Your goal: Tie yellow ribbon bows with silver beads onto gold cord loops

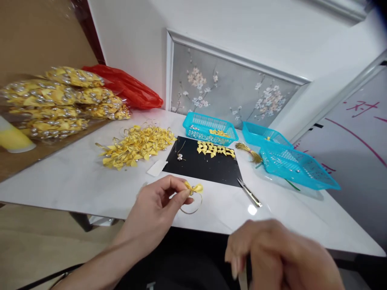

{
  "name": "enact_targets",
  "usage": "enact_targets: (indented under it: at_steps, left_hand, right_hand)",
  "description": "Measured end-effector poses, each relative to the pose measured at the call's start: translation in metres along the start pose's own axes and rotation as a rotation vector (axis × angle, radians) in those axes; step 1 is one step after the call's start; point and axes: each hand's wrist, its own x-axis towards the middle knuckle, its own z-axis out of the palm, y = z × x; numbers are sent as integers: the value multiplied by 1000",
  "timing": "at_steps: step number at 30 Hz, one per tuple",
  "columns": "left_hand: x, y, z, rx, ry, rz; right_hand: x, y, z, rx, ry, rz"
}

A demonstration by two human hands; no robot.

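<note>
My left hand (165, 201) pinches a small yellow ribbon bow (196, 188) between thumb and forefinger, above the front part of the table. From the bow a thin gold cord (198, 207) curves down in a loop. My right hand (281, 249) is close to the camera at the lower right, off the table's front edge. Motion blurs it, its fingers bend downward, and whatever they may hold cannot be made out. Past my left hand lies a black mat (205, 170) with rows of yellow bows (211, 148) and a silver bead piece with wire (179, 156).
A heap of yellow bows (139, 145) lies left on the white table (90, 181). Thread snips (249, 193) rest by the mat's right corner. Blue baskets (302, 167) and a bundle of gold cords (249, 152) stand right. Bagged bows (54, 96) are stacked far left.
</note>
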Motion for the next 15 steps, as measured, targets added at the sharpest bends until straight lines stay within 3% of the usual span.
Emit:
enact_targets:
  at_steps: [2, 5, 8, 12, 15]
  left_hand:
    - [-2, 3, -2, -33, -50, -16]
    - [-4, 5, -2, -35, -78, -4]
    - [-5, 4, 2, 22, -88, 44]
    - [-6, -2, 6, 140, -46, 163]
    - [-6, -4, 4, 144, -78, 165]
  right_hand:
    - [7, 8, 3, 107, -2, 155]
    - [19, 16, 10, 186, -166, 310]
    - [27, 18, 16, 149, -307, 282]
    - [32, 16, 22, 155, -410, 236]
    - [32, 17, 25, 214, -431, 261]
